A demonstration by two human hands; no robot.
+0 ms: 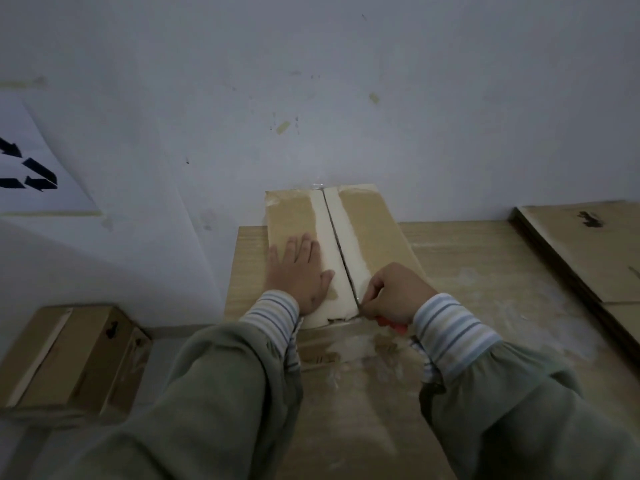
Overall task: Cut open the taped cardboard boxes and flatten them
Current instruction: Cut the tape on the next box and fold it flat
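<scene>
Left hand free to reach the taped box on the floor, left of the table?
Probably yes. The left hand lies flat on the table box, holding nothing, and the floor box sits low on its side with nothing visible between.

I'm facing a pale wall, scuffed and dotted with scraps of old tape. On its left hangs a white sheet printed with black arrows, its lower edge taped down. Below me runs a light wood-grain table, its top smeared with whitish marks. The light is dim and even, with a soft shadow left of the table.
</scene>
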